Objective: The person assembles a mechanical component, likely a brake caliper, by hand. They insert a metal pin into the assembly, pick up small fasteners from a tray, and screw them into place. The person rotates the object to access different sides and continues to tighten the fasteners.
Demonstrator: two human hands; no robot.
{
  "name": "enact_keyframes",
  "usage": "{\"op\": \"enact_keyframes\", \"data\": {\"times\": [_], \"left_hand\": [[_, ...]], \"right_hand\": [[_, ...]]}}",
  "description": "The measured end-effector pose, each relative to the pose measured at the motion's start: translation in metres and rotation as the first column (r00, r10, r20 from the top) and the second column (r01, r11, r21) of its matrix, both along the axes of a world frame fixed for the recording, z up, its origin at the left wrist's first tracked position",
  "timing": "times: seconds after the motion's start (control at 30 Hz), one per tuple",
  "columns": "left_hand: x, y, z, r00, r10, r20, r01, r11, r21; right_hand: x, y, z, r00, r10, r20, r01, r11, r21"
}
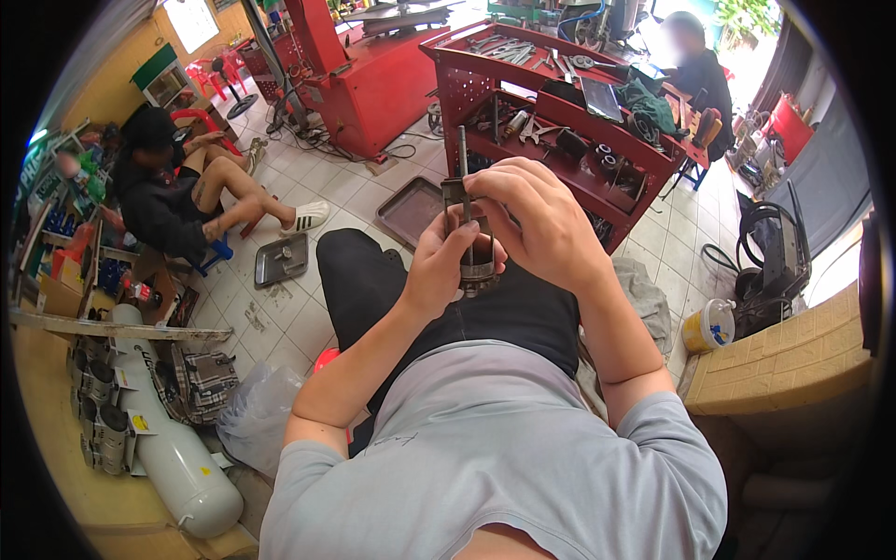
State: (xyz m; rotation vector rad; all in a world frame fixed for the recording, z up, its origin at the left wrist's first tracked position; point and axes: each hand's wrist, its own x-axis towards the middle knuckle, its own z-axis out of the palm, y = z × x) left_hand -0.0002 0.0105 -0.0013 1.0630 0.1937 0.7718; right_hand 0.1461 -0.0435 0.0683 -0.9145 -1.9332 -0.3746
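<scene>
Above my lap I hold a dark metal part, roughly cylindrical, with a frame and thin rods along it. My left hand wraps round its lower body, thumb along the side. My right hand is closed at its upper end, with bent fingers by the top of the frame. A slim metal shaft sticks up past my fingers. The part's exact kind I cannot make out, and my fingers hide much of it.
A red tool trolley with wrenches stands ahead. A brown metal tray and a smaller grey tray lie on the tiled floor. One person sits at left, another behind the trolley. A white cylinder tank lies at left.
</scene>
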Motion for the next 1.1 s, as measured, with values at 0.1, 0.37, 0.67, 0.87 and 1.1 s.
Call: {"op": "enact_keyframes", "data": {"times": [0.1,0.37,0.67,0.87,1.1], "left_hand": [[0.0,-0.001,-0.001,1.0,0.016,-0.004,-0.016,0.999,0.037],[0.003,-0.011,0.007,0.974,0.198,0.107,-0.21,0.97,0.124],[-0.011,-0.003,0.007,0.874,0.479,0.088,-0.454,0.736,0.502],[-0.027,0.005,0.013,0.86,0.49,0.141,-0.44,0.574,0.69],[-0.042,0.014,0.02,0.737,0.624,0.26,-0.402,0.095,0.911]], "right_hand": [[0.0,-0.005,0.003,0.997,-0.079,0.023,0.079,0.997,-0.003],[-0.008,-0.01,0.011,0.998,-0.056,-0.02,0.058,0.991,0.122],[-0.024,-0.021,0.001,1.0,0.026,-0.008,-0.022,0.959,0.284],[-0.03,-0.019,-0.004,0.988,0.129,-0.082,-0.09,0.925,0.369],[-0.03,-0.025,0.001,0.985,0.141,-0.101,-0.109,0.956,0.274]]}}
